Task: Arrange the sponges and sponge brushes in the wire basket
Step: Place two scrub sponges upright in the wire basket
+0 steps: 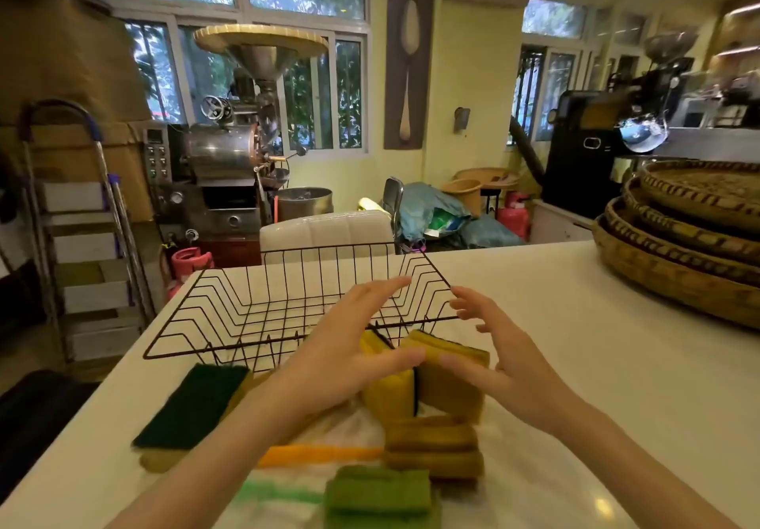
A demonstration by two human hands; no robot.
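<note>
A black wire basket (230, 310) stands on the white counter, with nothing visible inside it. In front of it lie yellow sponges (448, 380) standing on edge, a dark green scouring pad (193, 405), brown sponges (432, 450), green sponges (378, 495), and sponge brushes with an orange handle (316, 454) and a green handle (279, 491). My left hand (353, 347) hovers over the yellow sponges with fingers spread. My right hand (506, 355) hovers just right of them, fingers apart. Neither hand holds anything.
Stacked woven trays (682, 232) fill the counter's far right. Bare counter (575, 323) lies between them and the basket. The counter's left edge drops to the floor, where a step ladder (82, 232) stands. A coffee roaster (230, 150) is behind.
</note>
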